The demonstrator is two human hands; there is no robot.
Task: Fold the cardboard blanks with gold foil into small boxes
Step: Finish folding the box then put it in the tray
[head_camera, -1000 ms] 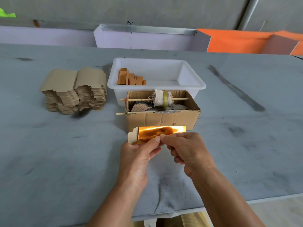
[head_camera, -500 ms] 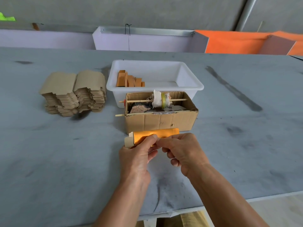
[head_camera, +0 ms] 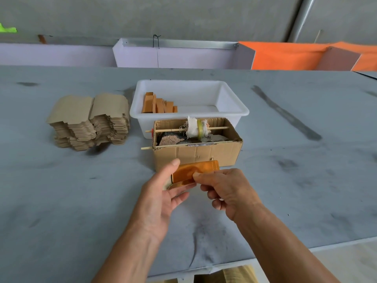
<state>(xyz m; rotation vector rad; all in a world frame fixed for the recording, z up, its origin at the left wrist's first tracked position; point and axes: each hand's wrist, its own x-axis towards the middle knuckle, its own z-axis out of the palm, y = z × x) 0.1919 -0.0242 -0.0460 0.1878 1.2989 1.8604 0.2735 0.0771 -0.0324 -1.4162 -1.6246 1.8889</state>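
Both hands were up over the grey worktop (head_camera: pixel 61 201), sharing one gold-foil blank (head_camera: pixel 195 170) just in front of the cardboard box (head_camera: pixel 195 153). The left hand (head_camera: pixel 161 199) cradled the blank's left end, thumb raised along its edge and fingers curled beneath it. The right hand (head_camera: pixel 228 190) pinched the near edge of the blank between thumb and forefinger, the other fingers tucked under. The foil side faced up, shining orange, with a row of small dots near its right end; the blank was held clear of the worktop, partly folded by the look of the lower flap.

Behind the box sat a white tub (head_camera: pixel 234 103) with a few folded boxes (head_camera: pixel 158 105) standing in its left corner. The cardboard box was open, two sticks (head_camera: pixel 165 130) laid across it, one wrapped in cloth (head_camera: pixel 193 127). Well off to the left stood two stacks of blanks (head_camera: pixel 89 121), brown side up, touching each other.
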